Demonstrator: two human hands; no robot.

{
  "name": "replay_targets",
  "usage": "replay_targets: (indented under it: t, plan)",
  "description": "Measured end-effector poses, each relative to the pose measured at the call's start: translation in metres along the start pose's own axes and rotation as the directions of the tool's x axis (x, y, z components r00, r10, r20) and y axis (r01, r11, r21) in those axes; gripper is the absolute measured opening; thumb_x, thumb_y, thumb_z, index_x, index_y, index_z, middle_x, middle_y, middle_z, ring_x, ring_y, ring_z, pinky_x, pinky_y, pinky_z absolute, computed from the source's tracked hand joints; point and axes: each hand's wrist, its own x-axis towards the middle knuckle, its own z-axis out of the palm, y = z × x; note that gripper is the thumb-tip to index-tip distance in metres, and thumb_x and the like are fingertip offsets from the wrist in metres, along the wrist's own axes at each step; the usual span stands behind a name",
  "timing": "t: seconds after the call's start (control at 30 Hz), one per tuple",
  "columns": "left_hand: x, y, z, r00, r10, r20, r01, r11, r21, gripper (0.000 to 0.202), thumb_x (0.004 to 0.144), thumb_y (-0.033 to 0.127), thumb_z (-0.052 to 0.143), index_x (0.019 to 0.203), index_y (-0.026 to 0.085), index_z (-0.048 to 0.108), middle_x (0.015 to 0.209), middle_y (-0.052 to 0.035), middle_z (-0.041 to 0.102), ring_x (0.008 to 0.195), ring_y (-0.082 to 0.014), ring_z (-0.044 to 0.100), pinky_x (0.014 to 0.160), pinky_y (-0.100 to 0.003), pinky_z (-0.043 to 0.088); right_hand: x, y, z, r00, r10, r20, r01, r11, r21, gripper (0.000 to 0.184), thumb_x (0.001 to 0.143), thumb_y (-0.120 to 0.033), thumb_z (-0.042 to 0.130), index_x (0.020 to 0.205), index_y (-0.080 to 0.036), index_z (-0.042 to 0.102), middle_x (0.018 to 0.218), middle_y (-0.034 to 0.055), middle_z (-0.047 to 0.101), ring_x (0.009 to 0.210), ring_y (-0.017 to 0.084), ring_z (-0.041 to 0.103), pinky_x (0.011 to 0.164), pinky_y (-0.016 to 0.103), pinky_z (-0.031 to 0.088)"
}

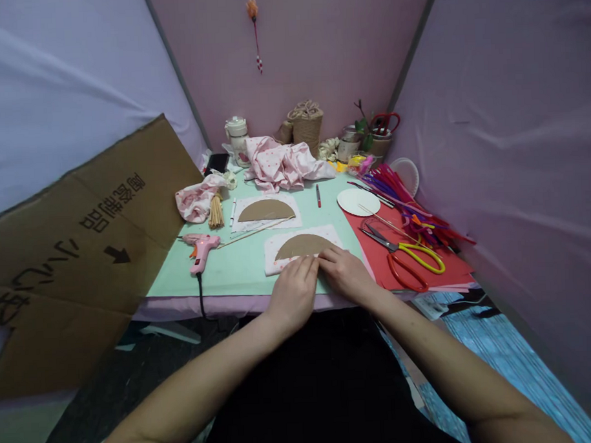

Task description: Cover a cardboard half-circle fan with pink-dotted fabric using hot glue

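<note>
One cardboard half-circle (pixel 303 245) lies on pale cloth (pixel 272 267) near the bench (pixel 244 284) front. Left hand (pixel 294 287) and right hand (pixel 346 273), fingers bunched, touch the cloth's near side; can't tell if pinching. Uneven pressure could skew it; cord (pixel 201 294) dangling from glue gun (pixel 206 247) could snag.

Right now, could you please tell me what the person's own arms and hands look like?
The left arm and right arm are bare as far as the picture shows, without sleeves. The left hand and right hand wear no gloves, and neither wrist shows a watch or bracelet. A black garment covers the body.
</note>
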Motion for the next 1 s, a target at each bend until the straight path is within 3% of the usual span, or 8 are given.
replay_targets:
  t: [0.17, 0.3, 0.43, 0.53, 0.6, 0.67, 0.83, 1.0]
  plan:
    - [-0.013, 0.008, 0.018, 0.996, -0.087, 0.024, 0.085, 0.994, 0.068, 0.047, 0.096, 0.030, 0.049, 0.135, 0.003, 0.052, 0.138, -0.0214, 0.058, 0.128, -0.0310, 0.054, 0.111, -0.047, 0.041, 0.000, -0.001, 0.000, 1.000, -0.004, -0.010, 0.005, 1.000, 0.015, 0.031, 0.093, -0.011, 0.050, 0.118, -0.020, 0.067, 0.097, 0.0083, 0.066, 0.095, 0.022, 0.054, 0.076, 0.032, 0.045]
    - [-0.008, 0.001, 0.013, 0.998, -0.038, 0.057, 0.032, 0.993, 0.112, 0.055, 0.095, 0.038, 0.055, 0.136, 0.002, 0.052, 0.135, -0.0225, 0.060, 0.127, -0.0309, 0.056, 0.115, -0.048, 0.036, 0.001, 0.000, -0.002, 1.000, 0.013, -0.003, -0.013, 0.997, 0.082, 0.033, 0.090, -0.009, 0.053, 0.118, -0.019, 0.068, 0.097, 0.0084, 0.067, 0.095, 0.022, 0.056, 0.081, 0.033, 0.048]
    - [-0.006, 0.003, 0.009, 0.998, -0.030, 0.053, 0.021, 0.987, 0.160, 0.060, 0.093, 0.048, 0.056, 0.135, 0.005, 0.054, 0.133, -0.0208, 0.062, 0.126, -0.0315, 0.057, 0.118, -0.050, 0.029, 0.017, 0.009, -0.016, 0.998, 0.015, 0.057, -0.028, 0.970, 0.243, 0.031, 0.087, -0.007, 0.053, 0.104, -0.021, 0.074, 0.097, 0.0071, 0.070, 0.094, 0.020, 0.062, 0.080, 0.030, 0.050]
    - [-0.006, 0.004, 0.010, 0.999, -0.023, 0.035, 0.016, 0.985, 0.174, 0.060, 0.093, 0.052, 0.056, 0.132, 0.007, 0.058, 0.134, -0.0192, 0.062, 0.126, -0.0318, 0.057, 0.119, -0.050, 0.027, 0.053, 0.022, -0.032, 0.994, 0.083, 0.065, -0.100, 0.933, 0.347, 0.028, 0.087, -0.011, 0.051, 0.098, -0.019, 0.075, 0.099, 0.0069, 0.073, 0.090, 0.018, 0.066, 0.082, 0.029, 0.050]
    - [-0.006, 0.004, 0.011, 0.999, -0.025, 0.029, 0.020, 0.985, 0.169, 0.059, 0.093, 0.053, 0.055, 0.132, 0.008, 0.059, 0.135, -0.0185, 0.061, 0.126, -0.0313, 0.057, 0.119, -0.050, 0.026, 0.089, 0.032, -0.038, 0.982, 0.184, 0.049, -0.190, 0.922, 0.338, 0.028, 0.087, -0.012, 0.051, 0.101, -0.019, 0.075, 0.102, 0.0070, 0.074, 0.092, 0.019, 0.067, 0.086, 0.029, 0.049]
    - [-0.006, 0.003, 0.012, 0.999, -0.031, 0.027, 0.026, 0.986, 0.163, 0.058, 0.093, 0.053, 0.055, 0.132, 0.010, 0.059, 0.134, -0.0180, 0.062, 0.124, -0.0310, 0.058, 0.119, -0.051, 0.026, 0.130, 0.042, -0.037, 0.947, 0.295, 0.127, -0.320, 0.907, 0.273, 0.029, 0.088, -0.015, 0.053, 0.109, -0.019, 0.073, 0.110, 0.0061, 0.074, 0.100, 0.019, 0.067, 0.090, 0.028, 0.047]
    - [-0.006, 0.005, 0.014, 0.999, -0.048, 0.000, 0.048, 0.987, 0.152, 0.059, 0.092, 0.054, 0.056, 0.131, 0.010, 0.059, 0.131, -0.0170, 0.065, 0.123, -0.0307, 0.059, 0.118, -0.050, 0.027, 0.207, 0.056, -0.007, 0.861, 0.440, 0.255, -0.486, 0.861, 0.152, 0.035, 0.080, -0.030, 0.073, 0.107, -0.008, 0.070, 0.107, 0.0178, 0.072, 0.099, 0.027, 0.067, 0.086, 0.033, 0.049]
    - [-0.007, 0.006, 0.016, 0.999, -0.054, 0.005, 0.053, 0.990, 0.133, 0.059, 0.093, 0.053, 0.055, 0.131, 0.008, 0.058, 0.133, -0.0172, 0.063, 0.125, -0.0303, 0.057, 0.118, -0.049, 0.028, 0.230, 0.060, 0.018, 0.821, 0.482, 0.306, -0.534, 0.837, 0.118, 0.062, 0.066, -0.032, 0.086, 0.117, -0.007, 0.065, 0.118, 0.0203, 0.068, 0.104, 0.027, 0.066, 0.088, 0.033, 0.050]
